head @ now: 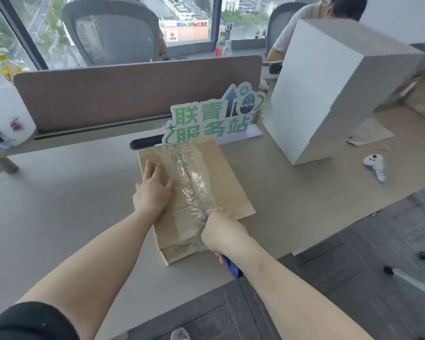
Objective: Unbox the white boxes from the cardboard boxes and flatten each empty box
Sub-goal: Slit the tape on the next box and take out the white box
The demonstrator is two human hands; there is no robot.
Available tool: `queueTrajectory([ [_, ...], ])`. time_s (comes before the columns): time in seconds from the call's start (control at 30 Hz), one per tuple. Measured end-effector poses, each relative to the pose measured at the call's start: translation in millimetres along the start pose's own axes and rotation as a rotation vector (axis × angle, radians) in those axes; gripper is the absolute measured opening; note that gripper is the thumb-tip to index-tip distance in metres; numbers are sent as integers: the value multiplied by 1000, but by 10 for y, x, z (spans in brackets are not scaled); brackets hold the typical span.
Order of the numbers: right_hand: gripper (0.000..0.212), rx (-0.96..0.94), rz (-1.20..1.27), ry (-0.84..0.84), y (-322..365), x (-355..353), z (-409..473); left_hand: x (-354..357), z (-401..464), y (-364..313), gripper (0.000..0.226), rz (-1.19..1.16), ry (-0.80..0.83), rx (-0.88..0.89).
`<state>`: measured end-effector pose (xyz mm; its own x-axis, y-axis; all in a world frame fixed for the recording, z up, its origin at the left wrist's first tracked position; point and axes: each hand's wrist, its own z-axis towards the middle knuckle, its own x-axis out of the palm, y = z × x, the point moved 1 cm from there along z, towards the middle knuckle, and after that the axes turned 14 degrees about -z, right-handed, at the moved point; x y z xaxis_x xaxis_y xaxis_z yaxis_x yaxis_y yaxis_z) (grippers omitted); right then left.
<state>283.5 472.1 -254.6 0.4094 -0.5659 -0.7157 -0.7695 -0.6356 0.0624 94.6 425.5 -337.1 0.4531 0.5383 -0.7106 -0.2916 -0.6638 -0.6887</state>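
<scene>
A brown cardboard box [228, 182] lies on the grey desk [71, 192] in front of me, with a strip of clear tape [194, 177] running down its middle seam. My left hand [153, 190] presses flat on the box's left half, fingers straight. My right hand [222, 235] grips a blue-handled cutter [232, 265] at the near end of the tape; the blade is hidden by the hand. Stacked white boxes [329, 94] stand at the right on the desk.
A green and white sign [211, 119] stands just behind the cardboard box, in front of a brown divider [133, 92]. A white controller [375, 165] lies at the right. A person sits beyond the white boxes. The desk's near edge runs under my right forearm.
</scene>
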Motion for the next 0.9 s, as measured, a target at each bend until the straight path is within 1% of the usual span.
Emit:
queueTrajectory([
  [0.07, 12, -19, 3, -34, -63, 81, -71, 9, 14, 5, 63, 5, -2, -1],
  [0.23, 9, -59, 34, -79, -185, 264, -202, 33, 44, 36, 64, 20, -5, 6],
  [0.37, 9, -50, 41, -71, -220, 348, -286, 32, 57, 48, 65, 29, 0, 18],
  [0.47, 16, -29, 65, -36, -325, 548, -336, 28, 55, 58, 65, 26, 1, 28],
  [0.53, 20, -19, 219, -120, -436, 741, -343, 23, 40, 45, 66, 18, 21, 23],
  [0.6, 22, -4, 543, -226, -509, 899, -304, 5, -5, 25, 65, 0, 62, 15],
  [0.67, 19, 10, 925, -235, -503, 978, -237, -23, -92, 22, 62, 1, 122, 43],
  [0.73, 17, 29, 1196, -210, -402, 1015, -176, -34, -217, 57, 60, 79, 164, 125],
  [0.83, 16, 94, 1425, -233, -176, 1030, -139, -41, -380, 120, 61, 191, 200, 280],
  [0.9, 14, 133, 1530, -274, -62, 1029, -131, -41, -440, 139, 60, 212, 245, 329],
])
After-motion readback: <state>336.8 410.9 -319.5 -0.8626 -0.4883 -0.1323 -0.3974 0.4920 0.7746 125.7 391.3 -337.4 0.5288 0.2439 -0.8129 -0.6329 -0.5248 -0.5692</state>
